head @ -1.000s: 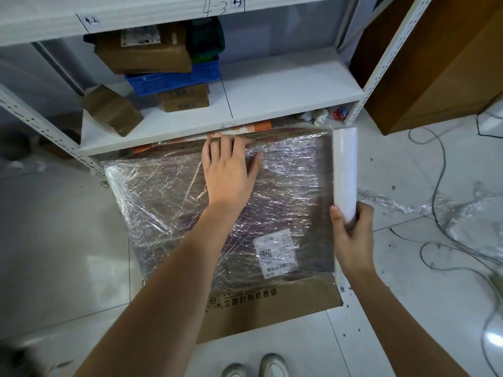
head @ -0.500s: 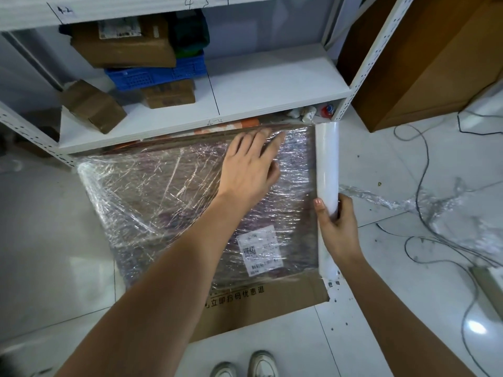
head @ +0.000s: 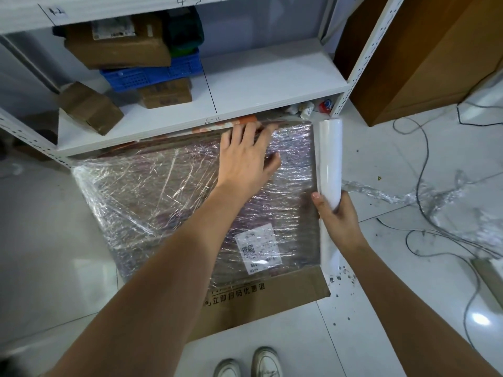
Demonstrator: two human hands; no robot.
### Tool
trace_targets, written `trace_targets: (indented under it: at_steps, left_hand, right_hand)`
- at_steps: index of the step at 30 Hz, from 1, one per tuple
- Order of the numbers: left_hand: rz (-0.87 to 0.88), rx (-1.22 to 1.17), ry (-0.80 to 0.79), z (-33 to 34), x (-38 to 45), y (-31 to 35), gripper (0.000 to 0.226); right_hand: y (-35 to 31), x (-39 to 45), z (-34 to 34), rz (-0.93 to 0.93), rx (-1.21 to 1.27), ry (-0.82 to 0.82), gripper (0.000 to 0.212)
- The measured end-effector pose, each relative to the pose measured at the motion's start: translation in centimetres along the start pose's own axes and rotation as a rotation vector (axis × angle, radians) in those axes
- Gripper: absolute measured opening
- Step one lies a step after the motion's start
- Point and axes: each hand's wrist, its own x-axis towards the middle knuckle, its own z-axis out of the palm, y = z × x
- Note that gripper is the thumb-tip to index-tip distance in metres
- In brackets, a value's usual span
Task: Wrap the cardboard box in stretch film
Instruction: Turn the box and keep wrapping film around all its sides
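A white metal shelving unit [head: 272, 74] fills the upper part of the view, its lower shelf carrying brown parcels and a blue plastic crate [head: 152, 74] on the left. On the pale tiled floor [head: 46, 240] directly in front of that shelf lies the cardboard box [head: 163, 191], large and flat, its far edge tucked just under the shelf lip. Most of its top face is covered in clear stretch film, wrinkled and glinting with white streaks, so the brown board looks dull and purplish beneath; a bare strip of cardboard with printed black characters shows along the near edge. A white shipping label [head: 257, 247] sits under the film toward the near right. Along the box's right edge stands the stretch film roll [head: 330, 170], a long white cylinder lying parallel to that edge. The left hand [head: 246, 161] rests palm down and spread flat on the film near the far edge, gripping nothing. The right hand [head: 340, 221] is closed around the roll's lower middle. Grey cables [head: 424, 186] and a scrap of crumpled film trail over the floor to the right, and two white shoes [head: 247, 364] show at the bottom.
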Motion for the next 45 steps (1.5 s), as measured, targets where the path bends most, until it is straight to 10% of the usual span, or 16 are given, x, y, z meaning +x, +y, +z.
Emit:
trace_targets:
  at_steps: [10, 16, 22, 45]
  left_hand:
    - [0.044, -0.025, -0.04, -0.5, 0.2, -0.3, 0.066]
    - [0.155, 0.03, 0.229, 1.4, -10.0, -1.7, 0.064]
    - [0.749, 0.416, -0.134, 7.7, -19.3, -3.2, 0.064]
    - [0.991, 0.503, -0.18, 8.9, -17.9, 0.1, 0.074]
  right_hand:
    - [-0.3, 1.2, -0.4, 0.068, 0.075, -0.077, 0.028]
    - [0.1, 1.4, -0.8, 0.042, 0.041, -0.088, 0.025]
    - [1.0, 1.9, -0.9, 0.055, 0.026, -0.071, 0.024]
    - [0.8, 1.7, 0.0, 0.083, 0.035, 0.038, 0.03]
